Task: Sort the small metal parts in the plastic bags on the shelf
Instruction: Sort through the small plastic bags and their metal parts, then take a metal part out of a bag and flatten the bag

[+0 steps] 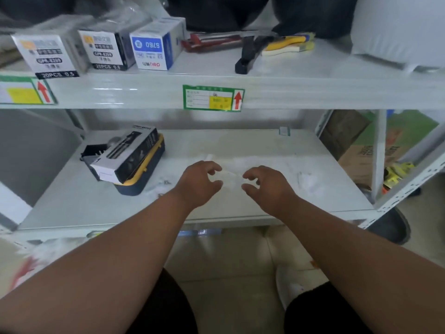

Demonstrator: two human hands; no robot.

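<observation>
A small clear plastic bag (231,178) is stretched between my two hands above the middle of the lower shelf (72,203). My left hand (199,182) pinches its left end with curled fingers. My right hand (265,185) pinches its right end. More clear bags (304,180) lie on the shelf to the right, blurred. A few tiny metal parts (166,182) lie on the shelf left of my left hand. What the held bag contains is too blurred to make out.
A black-and-white box on a yellow-and-navy case (131,160) sits at the shelf's left. The upper shelf holds three small boxes (103,49), red pliers (212,42), a black tool (246,55) and a yellow tool (287,44). Cardboard boxes (366,153) stand right of the rack.
</observation>
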